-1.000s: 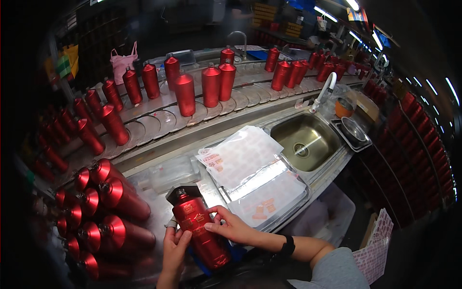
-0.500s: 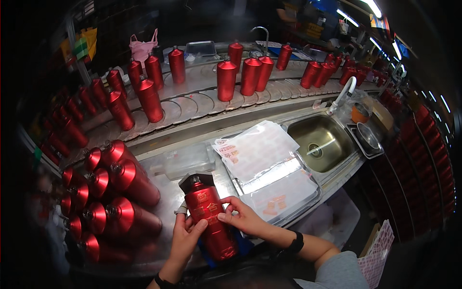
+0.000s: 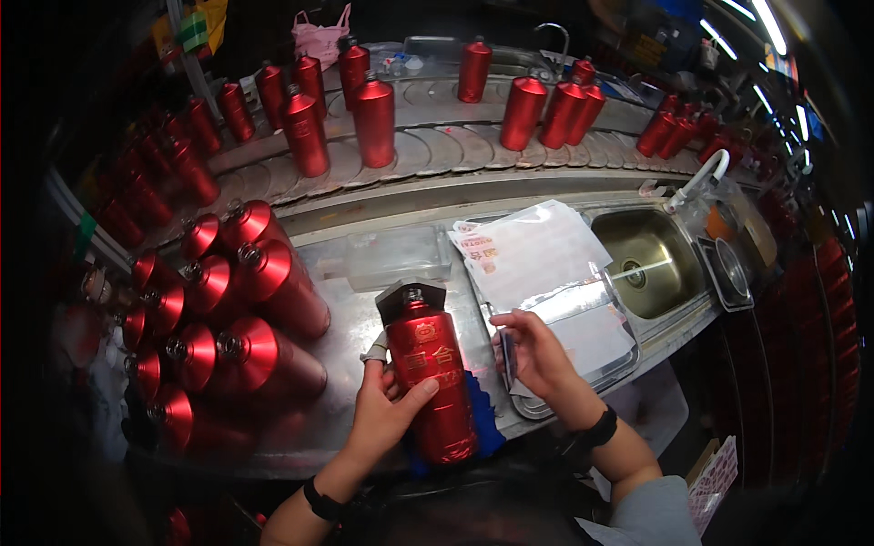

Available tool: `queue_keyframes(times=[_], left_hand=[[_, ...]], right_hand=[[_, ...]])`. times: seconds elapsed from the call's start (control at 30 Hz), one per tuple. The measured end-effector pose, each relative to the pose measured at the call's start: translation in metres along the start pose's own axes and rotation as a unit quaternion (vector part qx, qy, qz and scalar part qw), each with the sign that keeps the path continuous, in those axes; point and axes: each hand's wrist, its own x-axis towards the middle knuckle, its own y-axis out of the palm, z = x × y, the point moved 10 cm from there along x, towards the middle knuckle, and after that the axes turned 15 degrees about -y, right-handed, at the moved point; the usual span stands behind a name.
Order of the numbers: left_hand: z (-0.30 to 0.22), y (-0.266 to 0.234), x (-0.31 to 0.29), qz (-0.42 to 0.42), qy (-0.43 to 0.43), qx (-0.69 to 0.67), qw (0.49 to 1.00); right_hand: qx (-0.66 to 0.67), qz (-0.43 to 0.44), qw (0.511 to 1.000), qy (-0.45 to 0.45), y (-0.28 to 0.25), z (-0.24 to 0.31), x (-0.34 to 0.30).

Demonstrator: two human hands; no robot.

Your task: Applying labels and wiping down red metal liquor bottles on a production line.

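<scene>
A shiny red bottle [image 3: 444,400] with gold markings lies tilted in front of me, its neck against a black angular piece [image 3: 398,303]. My left hand [image 3: 387,409] grips it from the left side, thumb across its front; something pale grey wraps one fingertip. To the right of the bottle and apart from it, my right hand [image 3: 543,357] is raised with bent fingers around a small, dark, flat thing [image 3: 507,353] whose kind I cannot make out. A blue cloth [image 3: 484,411] shows beneath the bottle.
Several red bottles [image 3: 282,282] stand grouped at left. More [image 3: 374,123] stand on the slatted conveyor [image 3: 437,151] behind. White printed sheets [image 3: 537,259] lie on a tray beside a metal sink [image 3: 651,300]. A clear plastic box [image 3: 396,255] sits behind the bottle.
My right hand has left the bottle and moved right, now with the small dark thing in its fingers. My left hand still grips the bottle. The whole view has shifted.
</scene>
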Motion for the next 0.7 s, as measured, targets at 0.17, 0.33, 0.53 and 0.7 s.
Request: queue_keyframes(times=[0.17, 0.33, 0.53, 0.7], left_hand=[[0.002, -0.001, -0.006, 0.028, -0.004, -0.032, 0.999], [0.004, -0.003, 0.0, 0.043, -0.008, -0.015, 0.999], [0.005, -0.007, -0.003, 0.06, -0.024, -0.032, 0.997], [0.013, -0.004, 0.005, 0.058, -0.036, -0.031, 0.997]], right_hand=[[-0.171, 0.082, 0.96, -0.205, 0.045, 0.056, -0.022], [-0.422, 0.249, 0.798, -0.35, 0.111, 0.067, -0.056], [-0.483, 0.222, 0.68, -0.505, 0.164, 0.101, -0.012], [-0.441, 0.25, 0.751, -0.424, 0.137, 0.097, -0.021]])
